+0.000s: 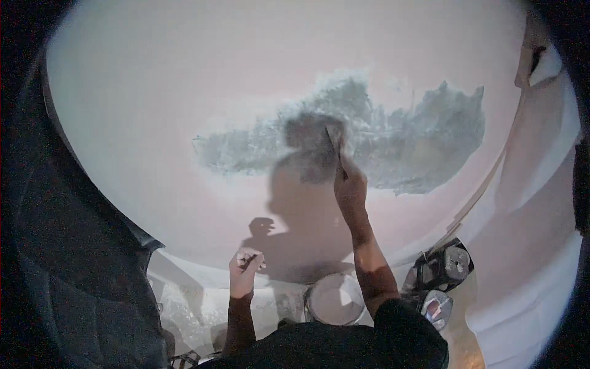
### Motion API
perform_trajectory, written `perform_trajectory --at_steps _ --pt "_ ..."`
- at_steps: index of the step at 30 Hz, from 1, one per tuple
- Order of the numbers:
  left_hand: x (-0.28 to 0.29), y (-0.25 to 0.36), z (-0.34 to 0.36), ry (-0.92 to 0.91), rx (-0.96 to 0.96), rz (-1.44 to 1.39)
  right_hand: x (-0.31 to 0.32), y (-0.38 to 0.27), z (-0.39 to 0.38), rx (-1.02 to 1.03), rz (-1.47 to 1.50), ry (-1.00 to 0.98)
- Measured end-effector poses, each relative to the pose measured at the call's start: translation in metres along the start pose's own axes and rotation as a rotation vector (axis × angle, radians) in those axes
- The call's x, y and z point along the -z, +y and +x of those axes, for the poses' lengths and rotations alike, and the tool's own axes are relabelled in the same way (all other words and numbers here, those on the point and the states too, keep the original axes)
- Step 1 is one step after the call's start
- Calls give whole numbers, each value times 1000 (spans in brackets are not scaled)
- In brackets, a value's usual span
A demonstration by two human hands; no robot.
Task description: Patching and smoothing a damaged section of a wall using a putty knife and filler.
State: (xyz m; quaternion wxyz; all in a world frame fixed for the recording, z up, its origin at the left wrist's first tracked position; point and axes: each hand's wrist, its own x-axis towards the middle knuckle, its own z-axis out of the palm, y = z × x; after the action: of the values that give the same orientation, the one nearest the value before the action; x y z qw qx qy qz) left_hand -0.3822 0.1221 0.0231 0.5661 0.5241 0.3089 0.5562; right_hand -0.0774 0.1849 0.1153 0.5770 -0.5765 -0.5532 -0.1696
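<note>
In my right hand (351, 184) is a thin-bladed putty knife (333, 141), seen nearly edge-on. Its blade is at a rough grey patch (439, 141) that stretches across the pale pinkish wall (160, 74). Whether the edge touches the surface I cannot tell. My left hand (245, 265) is held low and to the left, close to the bottom of the wall. Its fingers curl in loosely, and no tool shows in them. The shadow of my head and hands falls over the patch and the wall below it.
Below and between my arms stands a round bucket (335, 299) with pale contents. Dark objects with light, rounded faces (456, 263) stand at the lower right. A dark cloth (74, 270) hangs at the left, and pale sheeting (522, 295) covers the right side.
</note>
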Motion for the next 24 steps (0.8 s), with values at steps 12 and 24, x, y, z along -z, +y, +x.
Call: perform_trajectory --at_steps 12,24 --pt "55 -4 26 13 60 -97 -38 -23 -30 -34 -269 8" --pt "72 -10 21 -35 166 -86 -97 -50 -85 79 283 -24"
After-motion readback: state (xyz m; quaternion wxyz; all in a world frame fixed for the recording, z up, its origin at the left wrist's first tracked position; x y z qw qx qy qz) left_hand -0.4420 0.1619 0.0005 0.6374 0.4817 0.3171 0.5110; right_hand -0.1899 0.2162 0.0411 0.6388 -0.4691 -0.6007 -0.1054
